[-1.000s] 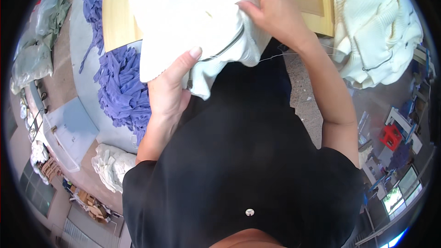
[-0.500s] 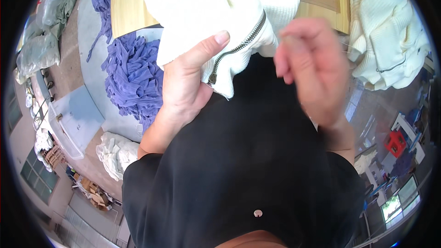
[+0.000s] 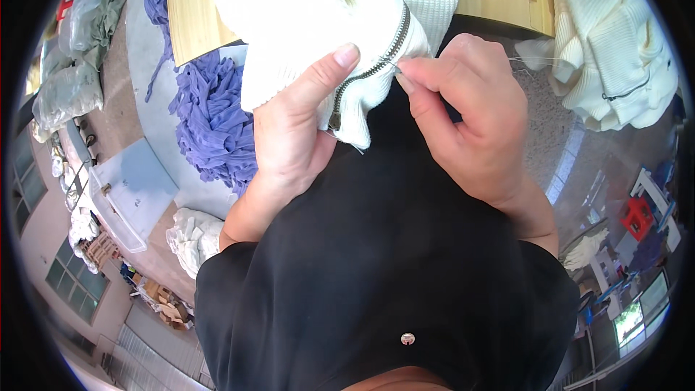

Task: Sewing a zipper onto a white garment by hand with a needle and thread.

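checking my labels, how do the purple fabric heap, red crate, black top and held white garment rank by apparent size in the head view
1. Black top
2. Held white garment
3. Purple fabric heap
4. Red crate

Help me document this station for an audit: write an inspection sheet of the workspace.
Surface: pale wood tabletop, partly covered.
Job's things: white ribbed garment with a dark zipper.
Clutter: purple fabric heap, left; second white garment, right.
Left grip: holds the white ribbed garment, thumb on top.
Right grip: thumb and forefinger together beside the zipper; anything pinched is too small to tell.
Cables: none clearly distinguishable.
Surroundings: red crate, right; cardboard boxes, lower left.
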A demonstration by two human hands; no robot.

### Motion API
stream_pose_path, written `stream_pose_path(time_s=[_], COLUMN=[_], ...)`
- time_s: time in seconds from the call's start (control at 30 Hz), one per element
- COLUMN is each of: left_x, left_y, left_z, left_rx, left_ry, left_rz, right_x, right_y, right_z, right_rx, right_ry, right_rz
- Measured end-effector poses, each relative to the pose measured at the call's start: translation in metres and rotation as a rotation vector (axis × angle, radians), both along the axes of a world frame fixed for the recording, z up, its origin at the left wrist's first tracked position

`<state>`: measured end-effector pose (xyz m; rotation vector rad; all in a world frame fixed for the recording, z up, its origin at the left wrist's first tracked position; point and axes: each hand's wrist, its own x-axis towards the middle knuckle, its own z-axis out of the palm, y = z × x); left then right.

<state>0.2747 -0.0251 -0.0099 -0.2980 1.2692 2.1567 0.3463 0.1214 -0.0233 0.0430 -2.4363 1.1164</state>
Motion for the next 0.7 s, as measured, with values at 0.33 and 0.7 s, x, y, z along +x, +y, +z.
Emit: stream_pose_path(time_s=[0.33,0.7], left_x=[0.0004,0.0003], left_y=[0.0022,0.0015], left_z=[0.0023,0.003], left_rx=[-0.007,-0.012], left_ry=[0.0,-0.011], left_rz=[0.001,-0.012], right_x=[-0.0026,-0.0039], right_y=[0.0011,-0.0014], right_z=[-0.0046,-0.0079], right_rx=[0.1,0.081], right_ry=[0.103,0.14], right_rz=[-0.002,-0.011])
